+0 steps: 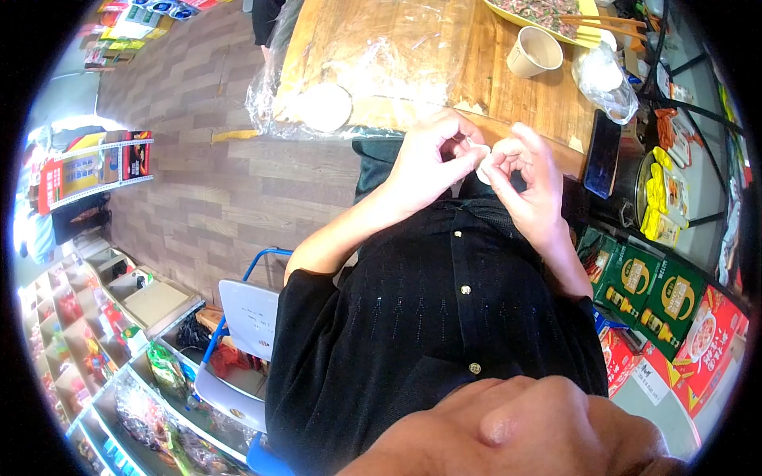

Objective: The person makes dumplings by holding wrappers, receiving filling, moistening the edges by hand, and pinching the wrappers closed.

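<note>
While the left hand (443,151) is pinching one side of a small white piece (483,166), the right hand (524,170) is gripping the other, holding it between their fingertips near the edge of the counter (498,97). Beyond, a paper cup (534,53) is standing near a yellow plate (588,9) of chopped food (544,9).

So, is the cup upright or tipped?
Upright: the cup stands on the table, its open mouth facing up and its side showing below the rim.

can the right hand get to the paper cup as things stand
Probably yes: mostly bare tabletop shows between the right hand and the paper cup, though it seems to pinch a small white piece.
</note>
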Available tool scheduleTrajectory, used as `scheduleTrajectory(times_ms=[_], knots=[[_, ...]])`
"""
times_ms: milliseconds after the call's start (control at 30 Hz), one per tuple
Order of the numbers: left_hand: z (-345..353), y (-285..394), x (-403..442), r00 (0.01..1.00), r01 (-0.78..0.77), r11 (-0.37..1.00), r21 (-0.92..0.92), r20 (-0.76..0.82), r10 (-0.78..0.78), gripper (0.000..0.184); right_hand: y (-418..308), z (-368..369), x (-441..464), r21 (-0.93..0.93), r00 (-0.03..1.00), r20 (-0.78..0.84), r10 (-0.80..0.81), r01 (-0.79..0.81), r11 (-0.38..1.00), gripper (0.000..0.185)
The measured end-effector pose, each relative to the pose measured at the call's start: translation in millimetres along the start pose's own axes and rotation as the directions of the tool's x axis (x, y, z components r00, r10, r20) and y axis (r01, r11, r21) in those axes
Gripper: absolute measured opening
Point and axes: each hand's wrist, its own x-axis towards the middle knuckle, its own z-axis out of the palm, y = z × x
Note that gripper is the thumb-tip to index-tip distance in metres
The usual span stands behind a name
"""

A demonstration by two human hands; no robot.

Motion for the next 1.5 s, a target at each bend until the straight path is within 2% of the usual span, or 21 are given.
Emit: scheduleTrajectory(times_ms=[33,100,167,233,433,500,667,733,767,800,833,900,967,1033,1067,1133,1167,1233,1300,1433,1500], knots=[[-0.3,3.6,-0.4,1.000,0.000,1.000,0.001,-0.001,0.000,0.013,-0.4,1.2,0.1,-0.038,0.999,0.012,-0.032,0.032,0.999,0.056],[-1.3,11.5,-0.9,0.992,-0.128,0.940,0.318,0.029,0.125,0.010,-0.2,3.5,2.0,-0.037,0.999,0.002,-0.038,0.038,0.999,0.056],[-2.1,12.7,-2.2,0.991,-0.133,0.951,0.280,0.035,0.129,0.009,-0.7,3.7,3.5,-0.038,0.999,-0.008,-0.043,0.043,0.998,0.055],[-2.3,13.2,-3.4,0.990,-0.138,0.960,0.242,0.040,0.132,0.008,-2.3,3.0,4.9,-0.137,0.999,-0.035,-0.005,0.000,0.991,0.057],[-0.7,5.6,-10.0,0.994,-0.112,0.984,0.141,0.013,0.111,0.009,5.6,4.7,2.2,-0.078,0.998,-0.070,0.004,-0.009,0.997,0.060],[2.3,5.4,-14.5,0.999,0.023,0.997,-0.079,-0.041,-0.027,0.010,5.5,2.6,1.6,-0.078,0.998,-0.057,-0.014,0.009,0.997,0.061],[2.0,2.7,-15.9,0.998,0.048,0.997,-0.057,-0.043,-0.050,0.010,-4.5,-4.3,0.4,-0.092,1.000,-0.016,0.008,-0.009,0.996,0.064],[0.3,3.9,-16.7,0.999,0.040,0.999,-0.032,-0.034,-0.041,0.011,-9.6,-7.0,-0.3,0.006,0.996,0.073,0.060,-0.060,0.998,0.065],[-1.5,6.7,-17.5,0.999,-0.037,0.997,0.074,-0.019,0.038,0.012,-9.6,-6.4,-0.2,0.005,0.996,0.073,0.060,-0.060,0.998,0.065],[-2.4,8.7,-18.4,0.993,-0.115,0.977,0.179,0.005,0.115,0.013,-9.3,-5.1,0.6,0.030,0.996,0.089,0.003,-0.006,1.000,0.064],[-2.2,9.5,-19.5,0.993,-0.116,0.977,0.178,0.006,0.117,0.013,-9.1,-3.6,1.6,0.056,0.993,0.102,-0.054,0.049,0.997,0.063],[-1.6,11.3,-22.1,0.994,-0.113,0.992,0.058,-0.007,0.114,0.015,-9.4,-0.1,4.8,0.013,0.992,0.082,-0.091,0.090,0.996,0.060],[-0.9,16.8,-24.2,0.997,-0.077,0.997,0.021,-0.015,0.077,0.014,-11.7,0.1,7.7,-0.030,0.990,0.064,-0.128,0.130,0.991,0.057],[-0.9,18.0,-25.4,0.999,-0.038,0.999,-0.018,-0.023,0.038,0.014,-18.8,-3.3,12.8,-0.233,0.984,0.150,-0.100,0.133,0.963,0.048],[-0.3,16.6,-25.6,0.999,-0.006,1.000,-0.007,-0.046,0.006,0.013,-20.1,-4.7,14.1,-0.233,0.983,0.151,-0.100,0.134,0.963,0.048],[1.9,12.2,-25.0,0.997,0.026,1.000,0.002,-0.068,-0.026,0.012,-20.9,-7.5,16.7,-0.418,0.962,0.241,-0.131,0.225,0.880,0.038],[3.8,9.0,-24.3,0.995,-0.025,0.999,0.030,-0.101,0.028,0.012,-21.2,-7.6,18.3,-0.419,0.962,0.241,-0.131,0.225,0.880,0.038],[5.9,7.2,-22.8,0.988,-0.075,0.996,0.058,-0.130,0.082,0.011,-20.9,-7.4,21.3,-0.434,0.901,0.303,-0.310,0.420,0.797,0.039],[6.9,7.6,-21.1,0.983,-0.107,0.983,0.147,-0.131,0.126,0.011,-15.5,-7.2,20.5,-0.437,0.887,0.316,-0.337,0.452,0.778,0.042],[9.8,2.9,-18.1,0.983,-0.064,0.976,0.208,-0.153,0.097,0.011,-3.7,-6.8,22.9,-0.429,0.843,0.332,-0.423,0.534,0.729,0.052],[9.7,2.7,-14.7,0.980,-0.073,0.969,0.238,-0.166,0.114,0.010,-1.0,-7.2,23.1,-0.430,0.860,0.316,-0.401,0.507,0.747,0.051]])
